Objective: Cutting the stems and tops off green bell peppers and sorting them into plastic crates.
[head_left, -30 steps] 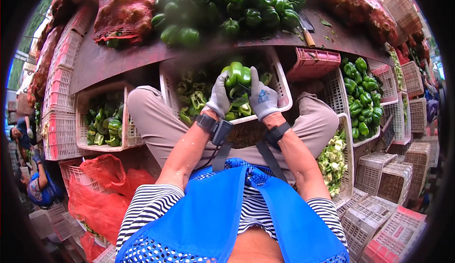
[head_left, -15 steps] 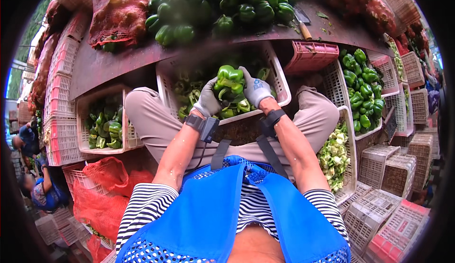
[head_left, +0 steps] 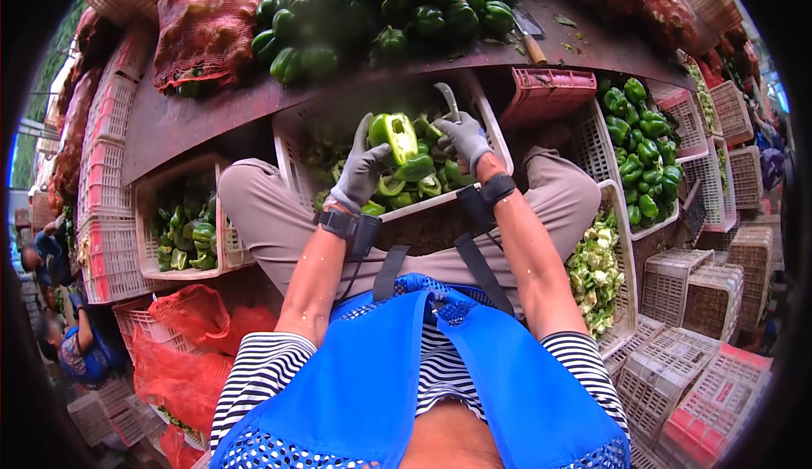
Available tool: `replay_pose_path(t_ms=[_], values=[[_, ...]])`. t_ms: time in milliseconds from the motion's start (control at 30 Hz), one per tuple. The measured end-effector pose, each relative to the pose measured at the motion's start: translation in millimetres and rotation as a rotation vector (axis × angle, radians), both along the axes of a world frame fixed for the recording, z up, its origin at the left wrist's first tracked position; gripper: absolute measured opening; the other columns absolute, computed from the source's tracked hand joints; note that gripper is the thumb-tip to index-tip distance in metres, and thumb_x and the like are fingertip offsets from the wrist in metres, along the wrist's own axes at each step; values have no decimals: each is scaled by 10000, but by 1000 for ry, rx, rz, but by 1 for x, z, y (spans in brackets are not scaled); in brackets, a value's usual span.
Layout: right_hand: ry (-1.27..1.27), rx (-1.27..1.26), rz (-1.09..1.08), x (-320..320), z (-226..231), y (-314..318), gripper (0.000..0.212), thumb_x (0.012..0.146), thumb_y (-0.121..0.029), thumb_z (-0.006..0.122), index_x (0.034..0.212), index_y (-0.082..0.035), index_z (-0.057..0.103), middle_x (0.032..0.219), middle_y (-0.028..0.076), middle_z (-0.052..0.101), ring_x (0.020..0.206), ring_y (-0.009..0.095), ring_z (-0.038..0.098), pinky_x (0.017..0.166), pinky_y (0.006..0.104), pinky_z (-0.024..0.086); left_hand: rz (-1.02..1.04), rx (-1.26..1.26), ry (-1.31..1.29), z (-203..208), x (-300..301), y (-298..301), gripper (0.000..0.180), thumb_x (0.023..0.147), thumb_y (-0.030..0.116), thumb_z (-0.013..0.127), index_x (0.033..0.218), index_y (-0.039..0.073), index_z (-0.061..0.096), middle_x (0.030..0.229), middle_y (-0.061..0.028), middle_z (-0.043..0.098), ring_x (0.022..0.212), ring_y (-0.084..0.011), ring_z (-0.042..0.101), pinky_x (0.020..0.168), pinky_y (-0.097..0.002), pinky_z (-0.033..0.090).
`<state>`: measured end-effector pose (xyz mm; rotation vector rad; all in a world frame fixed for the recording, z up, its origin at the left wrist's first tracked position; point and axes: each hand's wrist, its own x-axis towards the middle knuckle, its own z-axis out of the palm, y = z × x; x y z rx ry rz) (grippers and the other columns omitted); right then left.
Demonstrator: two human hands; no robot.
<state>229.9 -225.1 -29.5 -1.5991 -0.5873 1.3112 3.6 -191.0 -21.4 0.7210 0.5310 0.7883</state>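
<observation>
My left hand [head_left: 360,167], in a grey glove, is closed round a green bell pepper [head_left: 394,141] that is cut open, its pale inside facing up. Just to the right, my right hand [head_left: 464,140], also gloved, grips a small knife with a curved blade [head_left: 447,100] pointing up and away from me. Some green lies by the right fingers; whether they touch it I cannot tell. Both hands are over a white crate [head_left: 497,135] between my knees, holding cut green pepper pieces [head_left: 391,186].
Whole peppers [head_left: 427,16] are heaped on the dark table [head_left: 190,126] ahead, beside a wooden-handled knife [head_left: 533,49] and a red mesh sack [head_left: 203,29]. Crates flank me: pepper pieces [head_left: 188,236] at left, peppers [head_left: 644,160] and pale trimmings [head_left: 596,279] at right. People work at far left.
The pepper, whole-looking and held between both hands before, is now cut open in my left hand. My right hand has drawn apart from it, and the curved knife now shows.
</observation>
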Motion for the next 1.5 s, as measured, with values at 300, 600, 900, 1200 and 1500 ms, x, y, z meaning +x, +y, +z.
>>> replay_pose_path(t_ms=[300,600,900,1200,1500], values=[[570,264,-11,-53,11,-30,339,930,-238,621,1239,-124,543,1080,31,633,952,143,619,812,293,526,106,1171,535,32,25,-19,936,643,-107,672,1480,89,303,1457,-154,362,1394,-306,342,1154,-356,289],[451,305,-69,-67,4,-7,481,885,21,537,1341,-114,460,1113,67,604,959,173,628,795,307,554,398,1062,693,27,40,-33,776,623,185,831,1311,93,485,1281,-160,486,1180,-346,486,1035,-431,400],[290,418,-141,-71,8,-19,582,877,50,529,1417,-129,408,1234,50,557,1063,155,593,894,294,523,361,987,560,26,42,-35,717,652,92,760,1316,95,488,1256,-128,502,1168,-273,521,1018,-370,437],[-267,658,-89,-63,31,-32,882,728,-57,695,1508,-102,286,1389,107,490,1161,165,541,962,288,472,203,112,37,40,35,-15,572,800,10,650,1335,102,471,1159,-45,592,996,-150,611,900,-283,520],[-222,606,-30,-14,14,-52,980,734,-32,708,1544,-106,163,1375,117,482,1016,171,582,853,293,506,40,-175,-186,31,8,21,452,859,248,605,1259,51,532,1148,-136,625,1010,-295,629,901,-464,529]])
